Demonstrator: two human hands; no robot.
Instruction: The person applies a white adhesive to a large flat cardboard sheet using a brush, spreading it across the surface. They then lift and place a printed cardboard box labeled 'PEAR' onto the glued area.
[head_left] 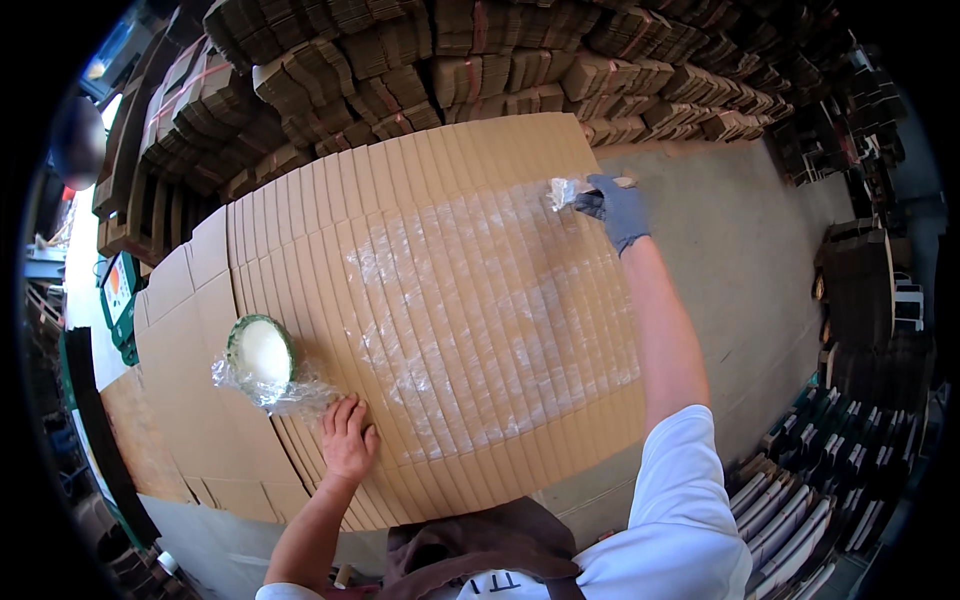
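At lower left of the frame a round green-rimmed bowl [260, 350] of white paste sits on crinkled clear plastic [285, 397] atop the fanned cardboard sheets [440, 300]. Just right of it the bare left hand [348, 440] lies flat, fingers spread, on the cardboard. At upper right the gloved right hand [616, 210] grips a brush [570, 190] touching the glossy wet patch [480, 310].
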